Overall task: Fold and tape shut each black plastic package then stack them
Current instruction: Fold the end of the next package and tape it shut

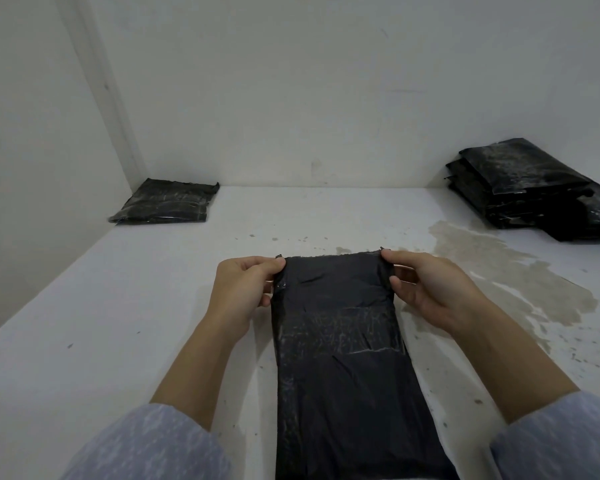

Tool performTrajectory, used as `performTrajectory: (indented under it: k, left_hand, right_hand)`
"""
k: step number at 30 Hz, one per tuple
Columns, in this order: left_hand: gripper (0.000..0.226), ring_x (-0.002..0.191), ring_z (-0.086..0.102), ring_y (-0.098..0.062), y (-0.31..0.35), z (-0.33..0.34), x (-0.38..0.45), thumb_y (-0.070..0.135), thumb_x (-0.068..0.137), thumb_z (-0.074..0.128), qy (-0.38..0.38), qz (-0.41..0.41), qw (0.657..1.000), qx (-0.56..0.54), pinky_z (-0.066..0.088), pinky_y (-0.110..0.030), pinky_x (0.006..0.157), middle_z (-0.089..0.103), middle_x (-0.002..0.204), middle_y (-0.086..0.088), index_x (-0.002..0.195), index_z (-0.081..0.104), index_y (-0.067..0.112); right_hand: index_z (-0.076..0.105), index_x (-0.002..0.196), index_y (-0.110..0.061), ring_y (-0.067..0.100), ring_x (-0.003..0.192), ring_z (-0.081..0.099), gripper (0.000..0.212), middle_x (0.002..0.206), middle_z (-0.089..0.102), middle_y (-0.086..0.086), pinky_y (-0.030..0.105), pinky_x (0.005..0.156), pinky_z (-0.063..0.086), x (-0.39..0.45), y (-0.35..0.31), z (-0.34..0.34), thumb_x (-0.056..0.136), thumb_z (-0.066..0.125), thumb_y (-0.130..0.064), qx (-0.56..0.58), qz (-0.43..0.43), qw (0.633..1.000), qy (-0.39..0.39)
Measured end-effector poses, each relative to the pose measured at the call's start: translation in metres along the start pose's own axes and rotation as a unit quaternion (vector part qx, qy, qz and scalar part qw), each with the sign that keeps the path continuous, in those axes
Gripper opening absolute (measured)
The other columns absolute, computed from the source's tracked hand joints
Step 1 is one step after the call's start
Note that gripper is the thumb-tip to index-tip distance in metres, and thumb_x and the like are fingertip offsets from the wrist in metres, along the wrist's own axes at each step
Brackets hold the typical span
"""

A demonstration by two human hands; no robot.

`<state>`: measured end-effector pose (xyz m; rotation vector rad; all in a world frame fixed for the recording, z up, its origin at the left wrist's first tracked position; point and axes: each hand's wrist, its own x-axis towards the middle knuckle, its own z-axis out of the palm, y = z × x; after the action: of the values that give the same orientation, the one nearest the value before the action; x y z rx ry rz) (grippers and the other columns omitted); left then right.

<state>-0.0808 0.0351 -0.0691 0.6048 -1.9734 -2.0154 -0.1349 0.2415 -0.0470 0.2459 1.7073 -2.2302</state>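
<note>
Fingers [274, 268] of left hand [238, 292] and right hand [430, 289]: pinching far corners of black package [340, 341], flat on bench [118, 323], likely readying the fold. Untaped stack [534, 192] far right; single package [163, 202] far left.

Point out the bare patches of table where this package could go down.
Bare table lies left of the left hand, up to the flat package in the corner. The back strip by the wall is bare too. The right side is crowded: stack and stain.

creased, seemingly matt plastic package [340, 341]
</note>
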Motion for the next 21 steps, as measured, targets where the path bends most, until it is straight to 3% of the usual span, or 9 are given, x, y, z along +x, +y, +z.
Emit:
performTrajectory:
  k: [3,7,12,14,21]
  left_hand:
    - [0.016,0.048,0.046,-0.007,-0.0001,0.0014,-0.0021,0.013,0.088,0.063,0.006,0.023,1.0,0.019,0.035,-0.017,0.04,0.058,0.062,0.002,0.075,0.07,0.007]
    - [0.015,0.055,0.047,-0.01,-0.0007,0.0033,-0.0023,0.018,0.088,0.064,0.018,0.047,0.998,0.034,0.036,-0.017,0.04,0.06,0.068,0.0,0.079,0.071,0.008]
    - [0.016,0.052,0.05,-0.009,0.0022,0.0035,-0.002,0.015,0.088,0.063,0.0,0.012,1.0,0.004,0.039,-0.022,0.047,0.061,0.063,0.002,0.075,0.07,0.01]
    - [0.016,0.051,0.051,-0.008,0.0024,0.0038,-0.0021,0.014,0.088,0.063,-0.007,0.004,1.0,0.005,0.041,-0.025,0.052,0.061,0.06,0.003,0.074,0.069,0.009]
    - [0.012,0.042,0.053,-0.002,-0.0004,0.0029,0.0011,0.01,0.086,0.066,-0.017,-0.008,1.0,-0.014,0.043,-0.014,0.044,0.063,0.062,-0.001,0.075,0.069,0.005]
  right_hand:
    - [0.066,0.081,-0.005,0.002,0.045,0.056,0.006,0.058,0.063,-0.003,0.012,0.04,0.043,-0.0002,0.0018,0.0009,0.086,0.064,-0.008,-0.033,-0.028,0.999,0.017]
    - [0.068,0.087,-0.003,0.006,0.055,0.059,0.009,0.076,0.066,0.003,0.012,0.039,0.041,0.0008,0.0027,0.0008,0.085,0.066,-0.011,-0.045,-0.049,0.997,0.025]
    - [0.067,0.078,-0.007,0.008,0.049,0.056,0.006,0.069,0.063,0.001,0.014,0.036,0.04,0.0001,-0.0015,-0.0006,0.084,0.065,-0.008,-0.032,-0.028,0.998,0.036]
    - [0.066,0.077,-0.007,0.009,0.052,0.057,0.006,0.069,0.062,0.002,0.015,0.038,0.042,-0.0001,-0.0034,-0.002,0.083,0.065,-0.006,-0.014,-0.017,0.999,0.042]
    - [0.062,0.082,0.0,0.022,0.071,0.064,0.003,0.082,0.063,0.011,0.027,0.054,0.059,0.0008,-0.0013,-0.0027,0.083,0.062,0.002,-0.01,-0.022,0.998,0.052]
